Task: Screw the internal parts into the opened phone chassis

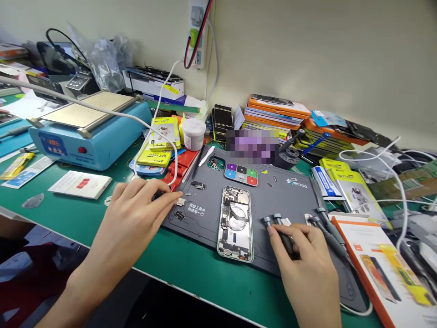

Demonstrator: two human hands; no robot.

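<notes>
An opened phone shell (pixel 235 223) with bare circuitry lies face up in the middle of a dark grey work mat (pixel 290 196). My left hand (pixel 136 212) rests at the mat's left edge, fingers curled, fingertips pinching at a small part (pixel 180 201) beside loose black components (pixel 180 215). My right hand (pixel 303 259) lies right of the phone, fingers closed around a dark screwdriver (pixel 285 237) whose metal-capped end points to the phone. Two more screwdrivers (pixel 326 225) lie just beyond it.
A blue heating plate machine (pixel 85 132) stands at the back left, with a white cable (pixel 112 111) across it. Yellow battery packs (pixel 160 136), a white jar (pixel 193 133), stacked boxes (pixel 276 114) and an orange-edged box (pixel 385 269) ring the mat on the green table (pixel 191 269).
</notes>
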